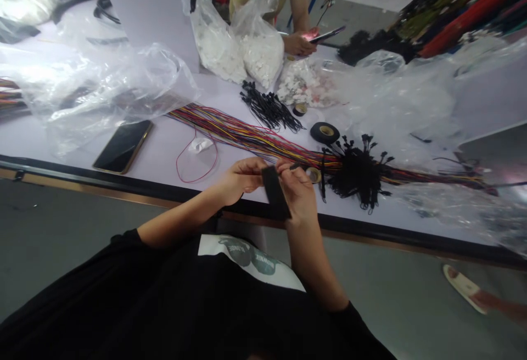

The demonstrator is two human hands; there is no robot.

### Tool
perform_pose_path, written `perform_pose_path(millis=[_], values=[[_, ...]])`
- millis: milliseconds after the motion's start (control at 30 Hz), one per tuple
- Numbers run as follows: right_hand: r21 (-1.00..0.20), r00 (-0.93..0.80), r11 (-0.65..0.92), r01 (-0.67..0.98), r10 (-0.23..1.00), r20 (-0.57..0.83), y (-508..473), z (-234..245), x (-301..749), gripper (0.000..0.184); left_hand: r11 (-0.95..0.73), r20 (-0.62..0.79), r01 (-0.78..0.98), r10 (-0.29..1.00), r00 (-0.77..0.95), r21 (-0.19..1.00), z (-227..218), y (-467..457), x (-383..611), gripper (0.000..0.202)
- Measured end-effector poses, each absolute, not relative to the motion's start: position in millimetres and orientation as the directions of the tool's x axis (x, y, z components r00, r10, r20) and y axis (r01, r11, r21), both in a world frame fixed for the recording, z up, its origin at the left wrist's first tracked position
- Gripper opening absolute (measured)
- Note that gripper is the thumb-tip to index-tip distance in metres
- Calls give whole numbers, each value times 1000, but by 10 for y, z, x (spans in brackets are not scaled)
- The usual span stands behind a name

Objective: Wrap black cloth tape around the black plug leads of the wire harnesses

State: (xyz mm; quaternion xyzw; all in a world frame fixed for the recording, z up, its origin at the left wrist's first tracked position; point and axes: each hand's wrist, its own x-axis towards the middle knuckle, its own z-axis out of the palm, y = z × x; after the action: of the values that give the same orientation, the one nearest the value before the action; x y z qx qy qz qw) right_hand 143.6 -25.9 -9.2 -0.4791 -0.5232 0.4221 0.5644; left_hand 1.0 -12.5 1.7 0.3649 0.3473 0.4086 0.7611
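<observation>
My left hand (pixel 242 176) and my right hand (pixel 297 191) meet just in front of the table's edge, fingers pinched together on a strip of black tape (pixel 275 191) that hangs down between them. Right behind the hands lies a long bundle of multicoloured wires (pixel 247 134) running across the pale table (pixel 164 151). A small tape roll (pixel 314 174) sits by my right fingertips. A black tape roll (pixel 325 132) lies a little farther back. A heap of black connectors (pixel 359 170) sits on the wires at the right.
A phone (pixel 123 145) lies at the left near the edge, beside a red wire loop (pixel 196 157). Clear plastic bags (pixel 102 83) cover the left and right. A pile of black cable ties (pixel 269 108) and bags of white parts (pixel 234 47) stand behind. Another person's hand (pixel 298 44) holds a phone.
</observation>
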Motion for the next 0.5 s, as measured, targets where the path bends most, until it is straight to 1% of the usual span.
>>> perform_pose_path(millis=[33, 100, 167, 200, 267, 300, 367, 400, 467, 500], values=[[-979, 99, 189, 73, 976, 196, -256, -71, 1451, 24, 331, -164, -343, 886, 434, 879, 7, -115, -7, 11], [-936, 108, 261, 235, 950, 292, -256, -32, 1478, 21, 159, -19, -284, 898, 439, 946, -19, -86, -35, 12], [-868, 117, 311, 388, 917, 381, -270, -1, 1480, 22, -2, 79, -202, 923, 377, 979, -48, -61, -36, 12], [-848, 122, 305, 433, 913, 390, -281, 9, 1469, 22, -68, 113, -148, 938, 328, 987, -62, -55, -26, 11], [-862, 133, 248, 442, 932, 337, -304, 12, 1427, 19, -157, 161, -34, 958, 236, 987, -87, -61, 6, 6], [-884, 127, 208, 419, 950, 284, -311, 6, 1403, 17, -180, 173, 14, 964, 201, 984, -98, -73, 24, 4], [-918, 112, 138, 373, 975, 192, -314, -12, 1364, 18, -197, 185, 66, 970, 157, 978, -113, -111, 55, 9], [-917, 117, 126, 378, 976, 182, -310, -19, 1353, 19, -194, 184, 59, 971, 150, 979, -117, -133, 69, 10], [-878, 173, 152, 454, 951, 254, -300, -18, 1348, 17, -159, 161, -28, 976, 147, 987, -113, -169, 90, 6], [-845, 204, 173, 507, 928, 312, -298, -8, 1351, 15, -125, 139, -104, 981, 132, 987, -105, -178, 98, 9]])
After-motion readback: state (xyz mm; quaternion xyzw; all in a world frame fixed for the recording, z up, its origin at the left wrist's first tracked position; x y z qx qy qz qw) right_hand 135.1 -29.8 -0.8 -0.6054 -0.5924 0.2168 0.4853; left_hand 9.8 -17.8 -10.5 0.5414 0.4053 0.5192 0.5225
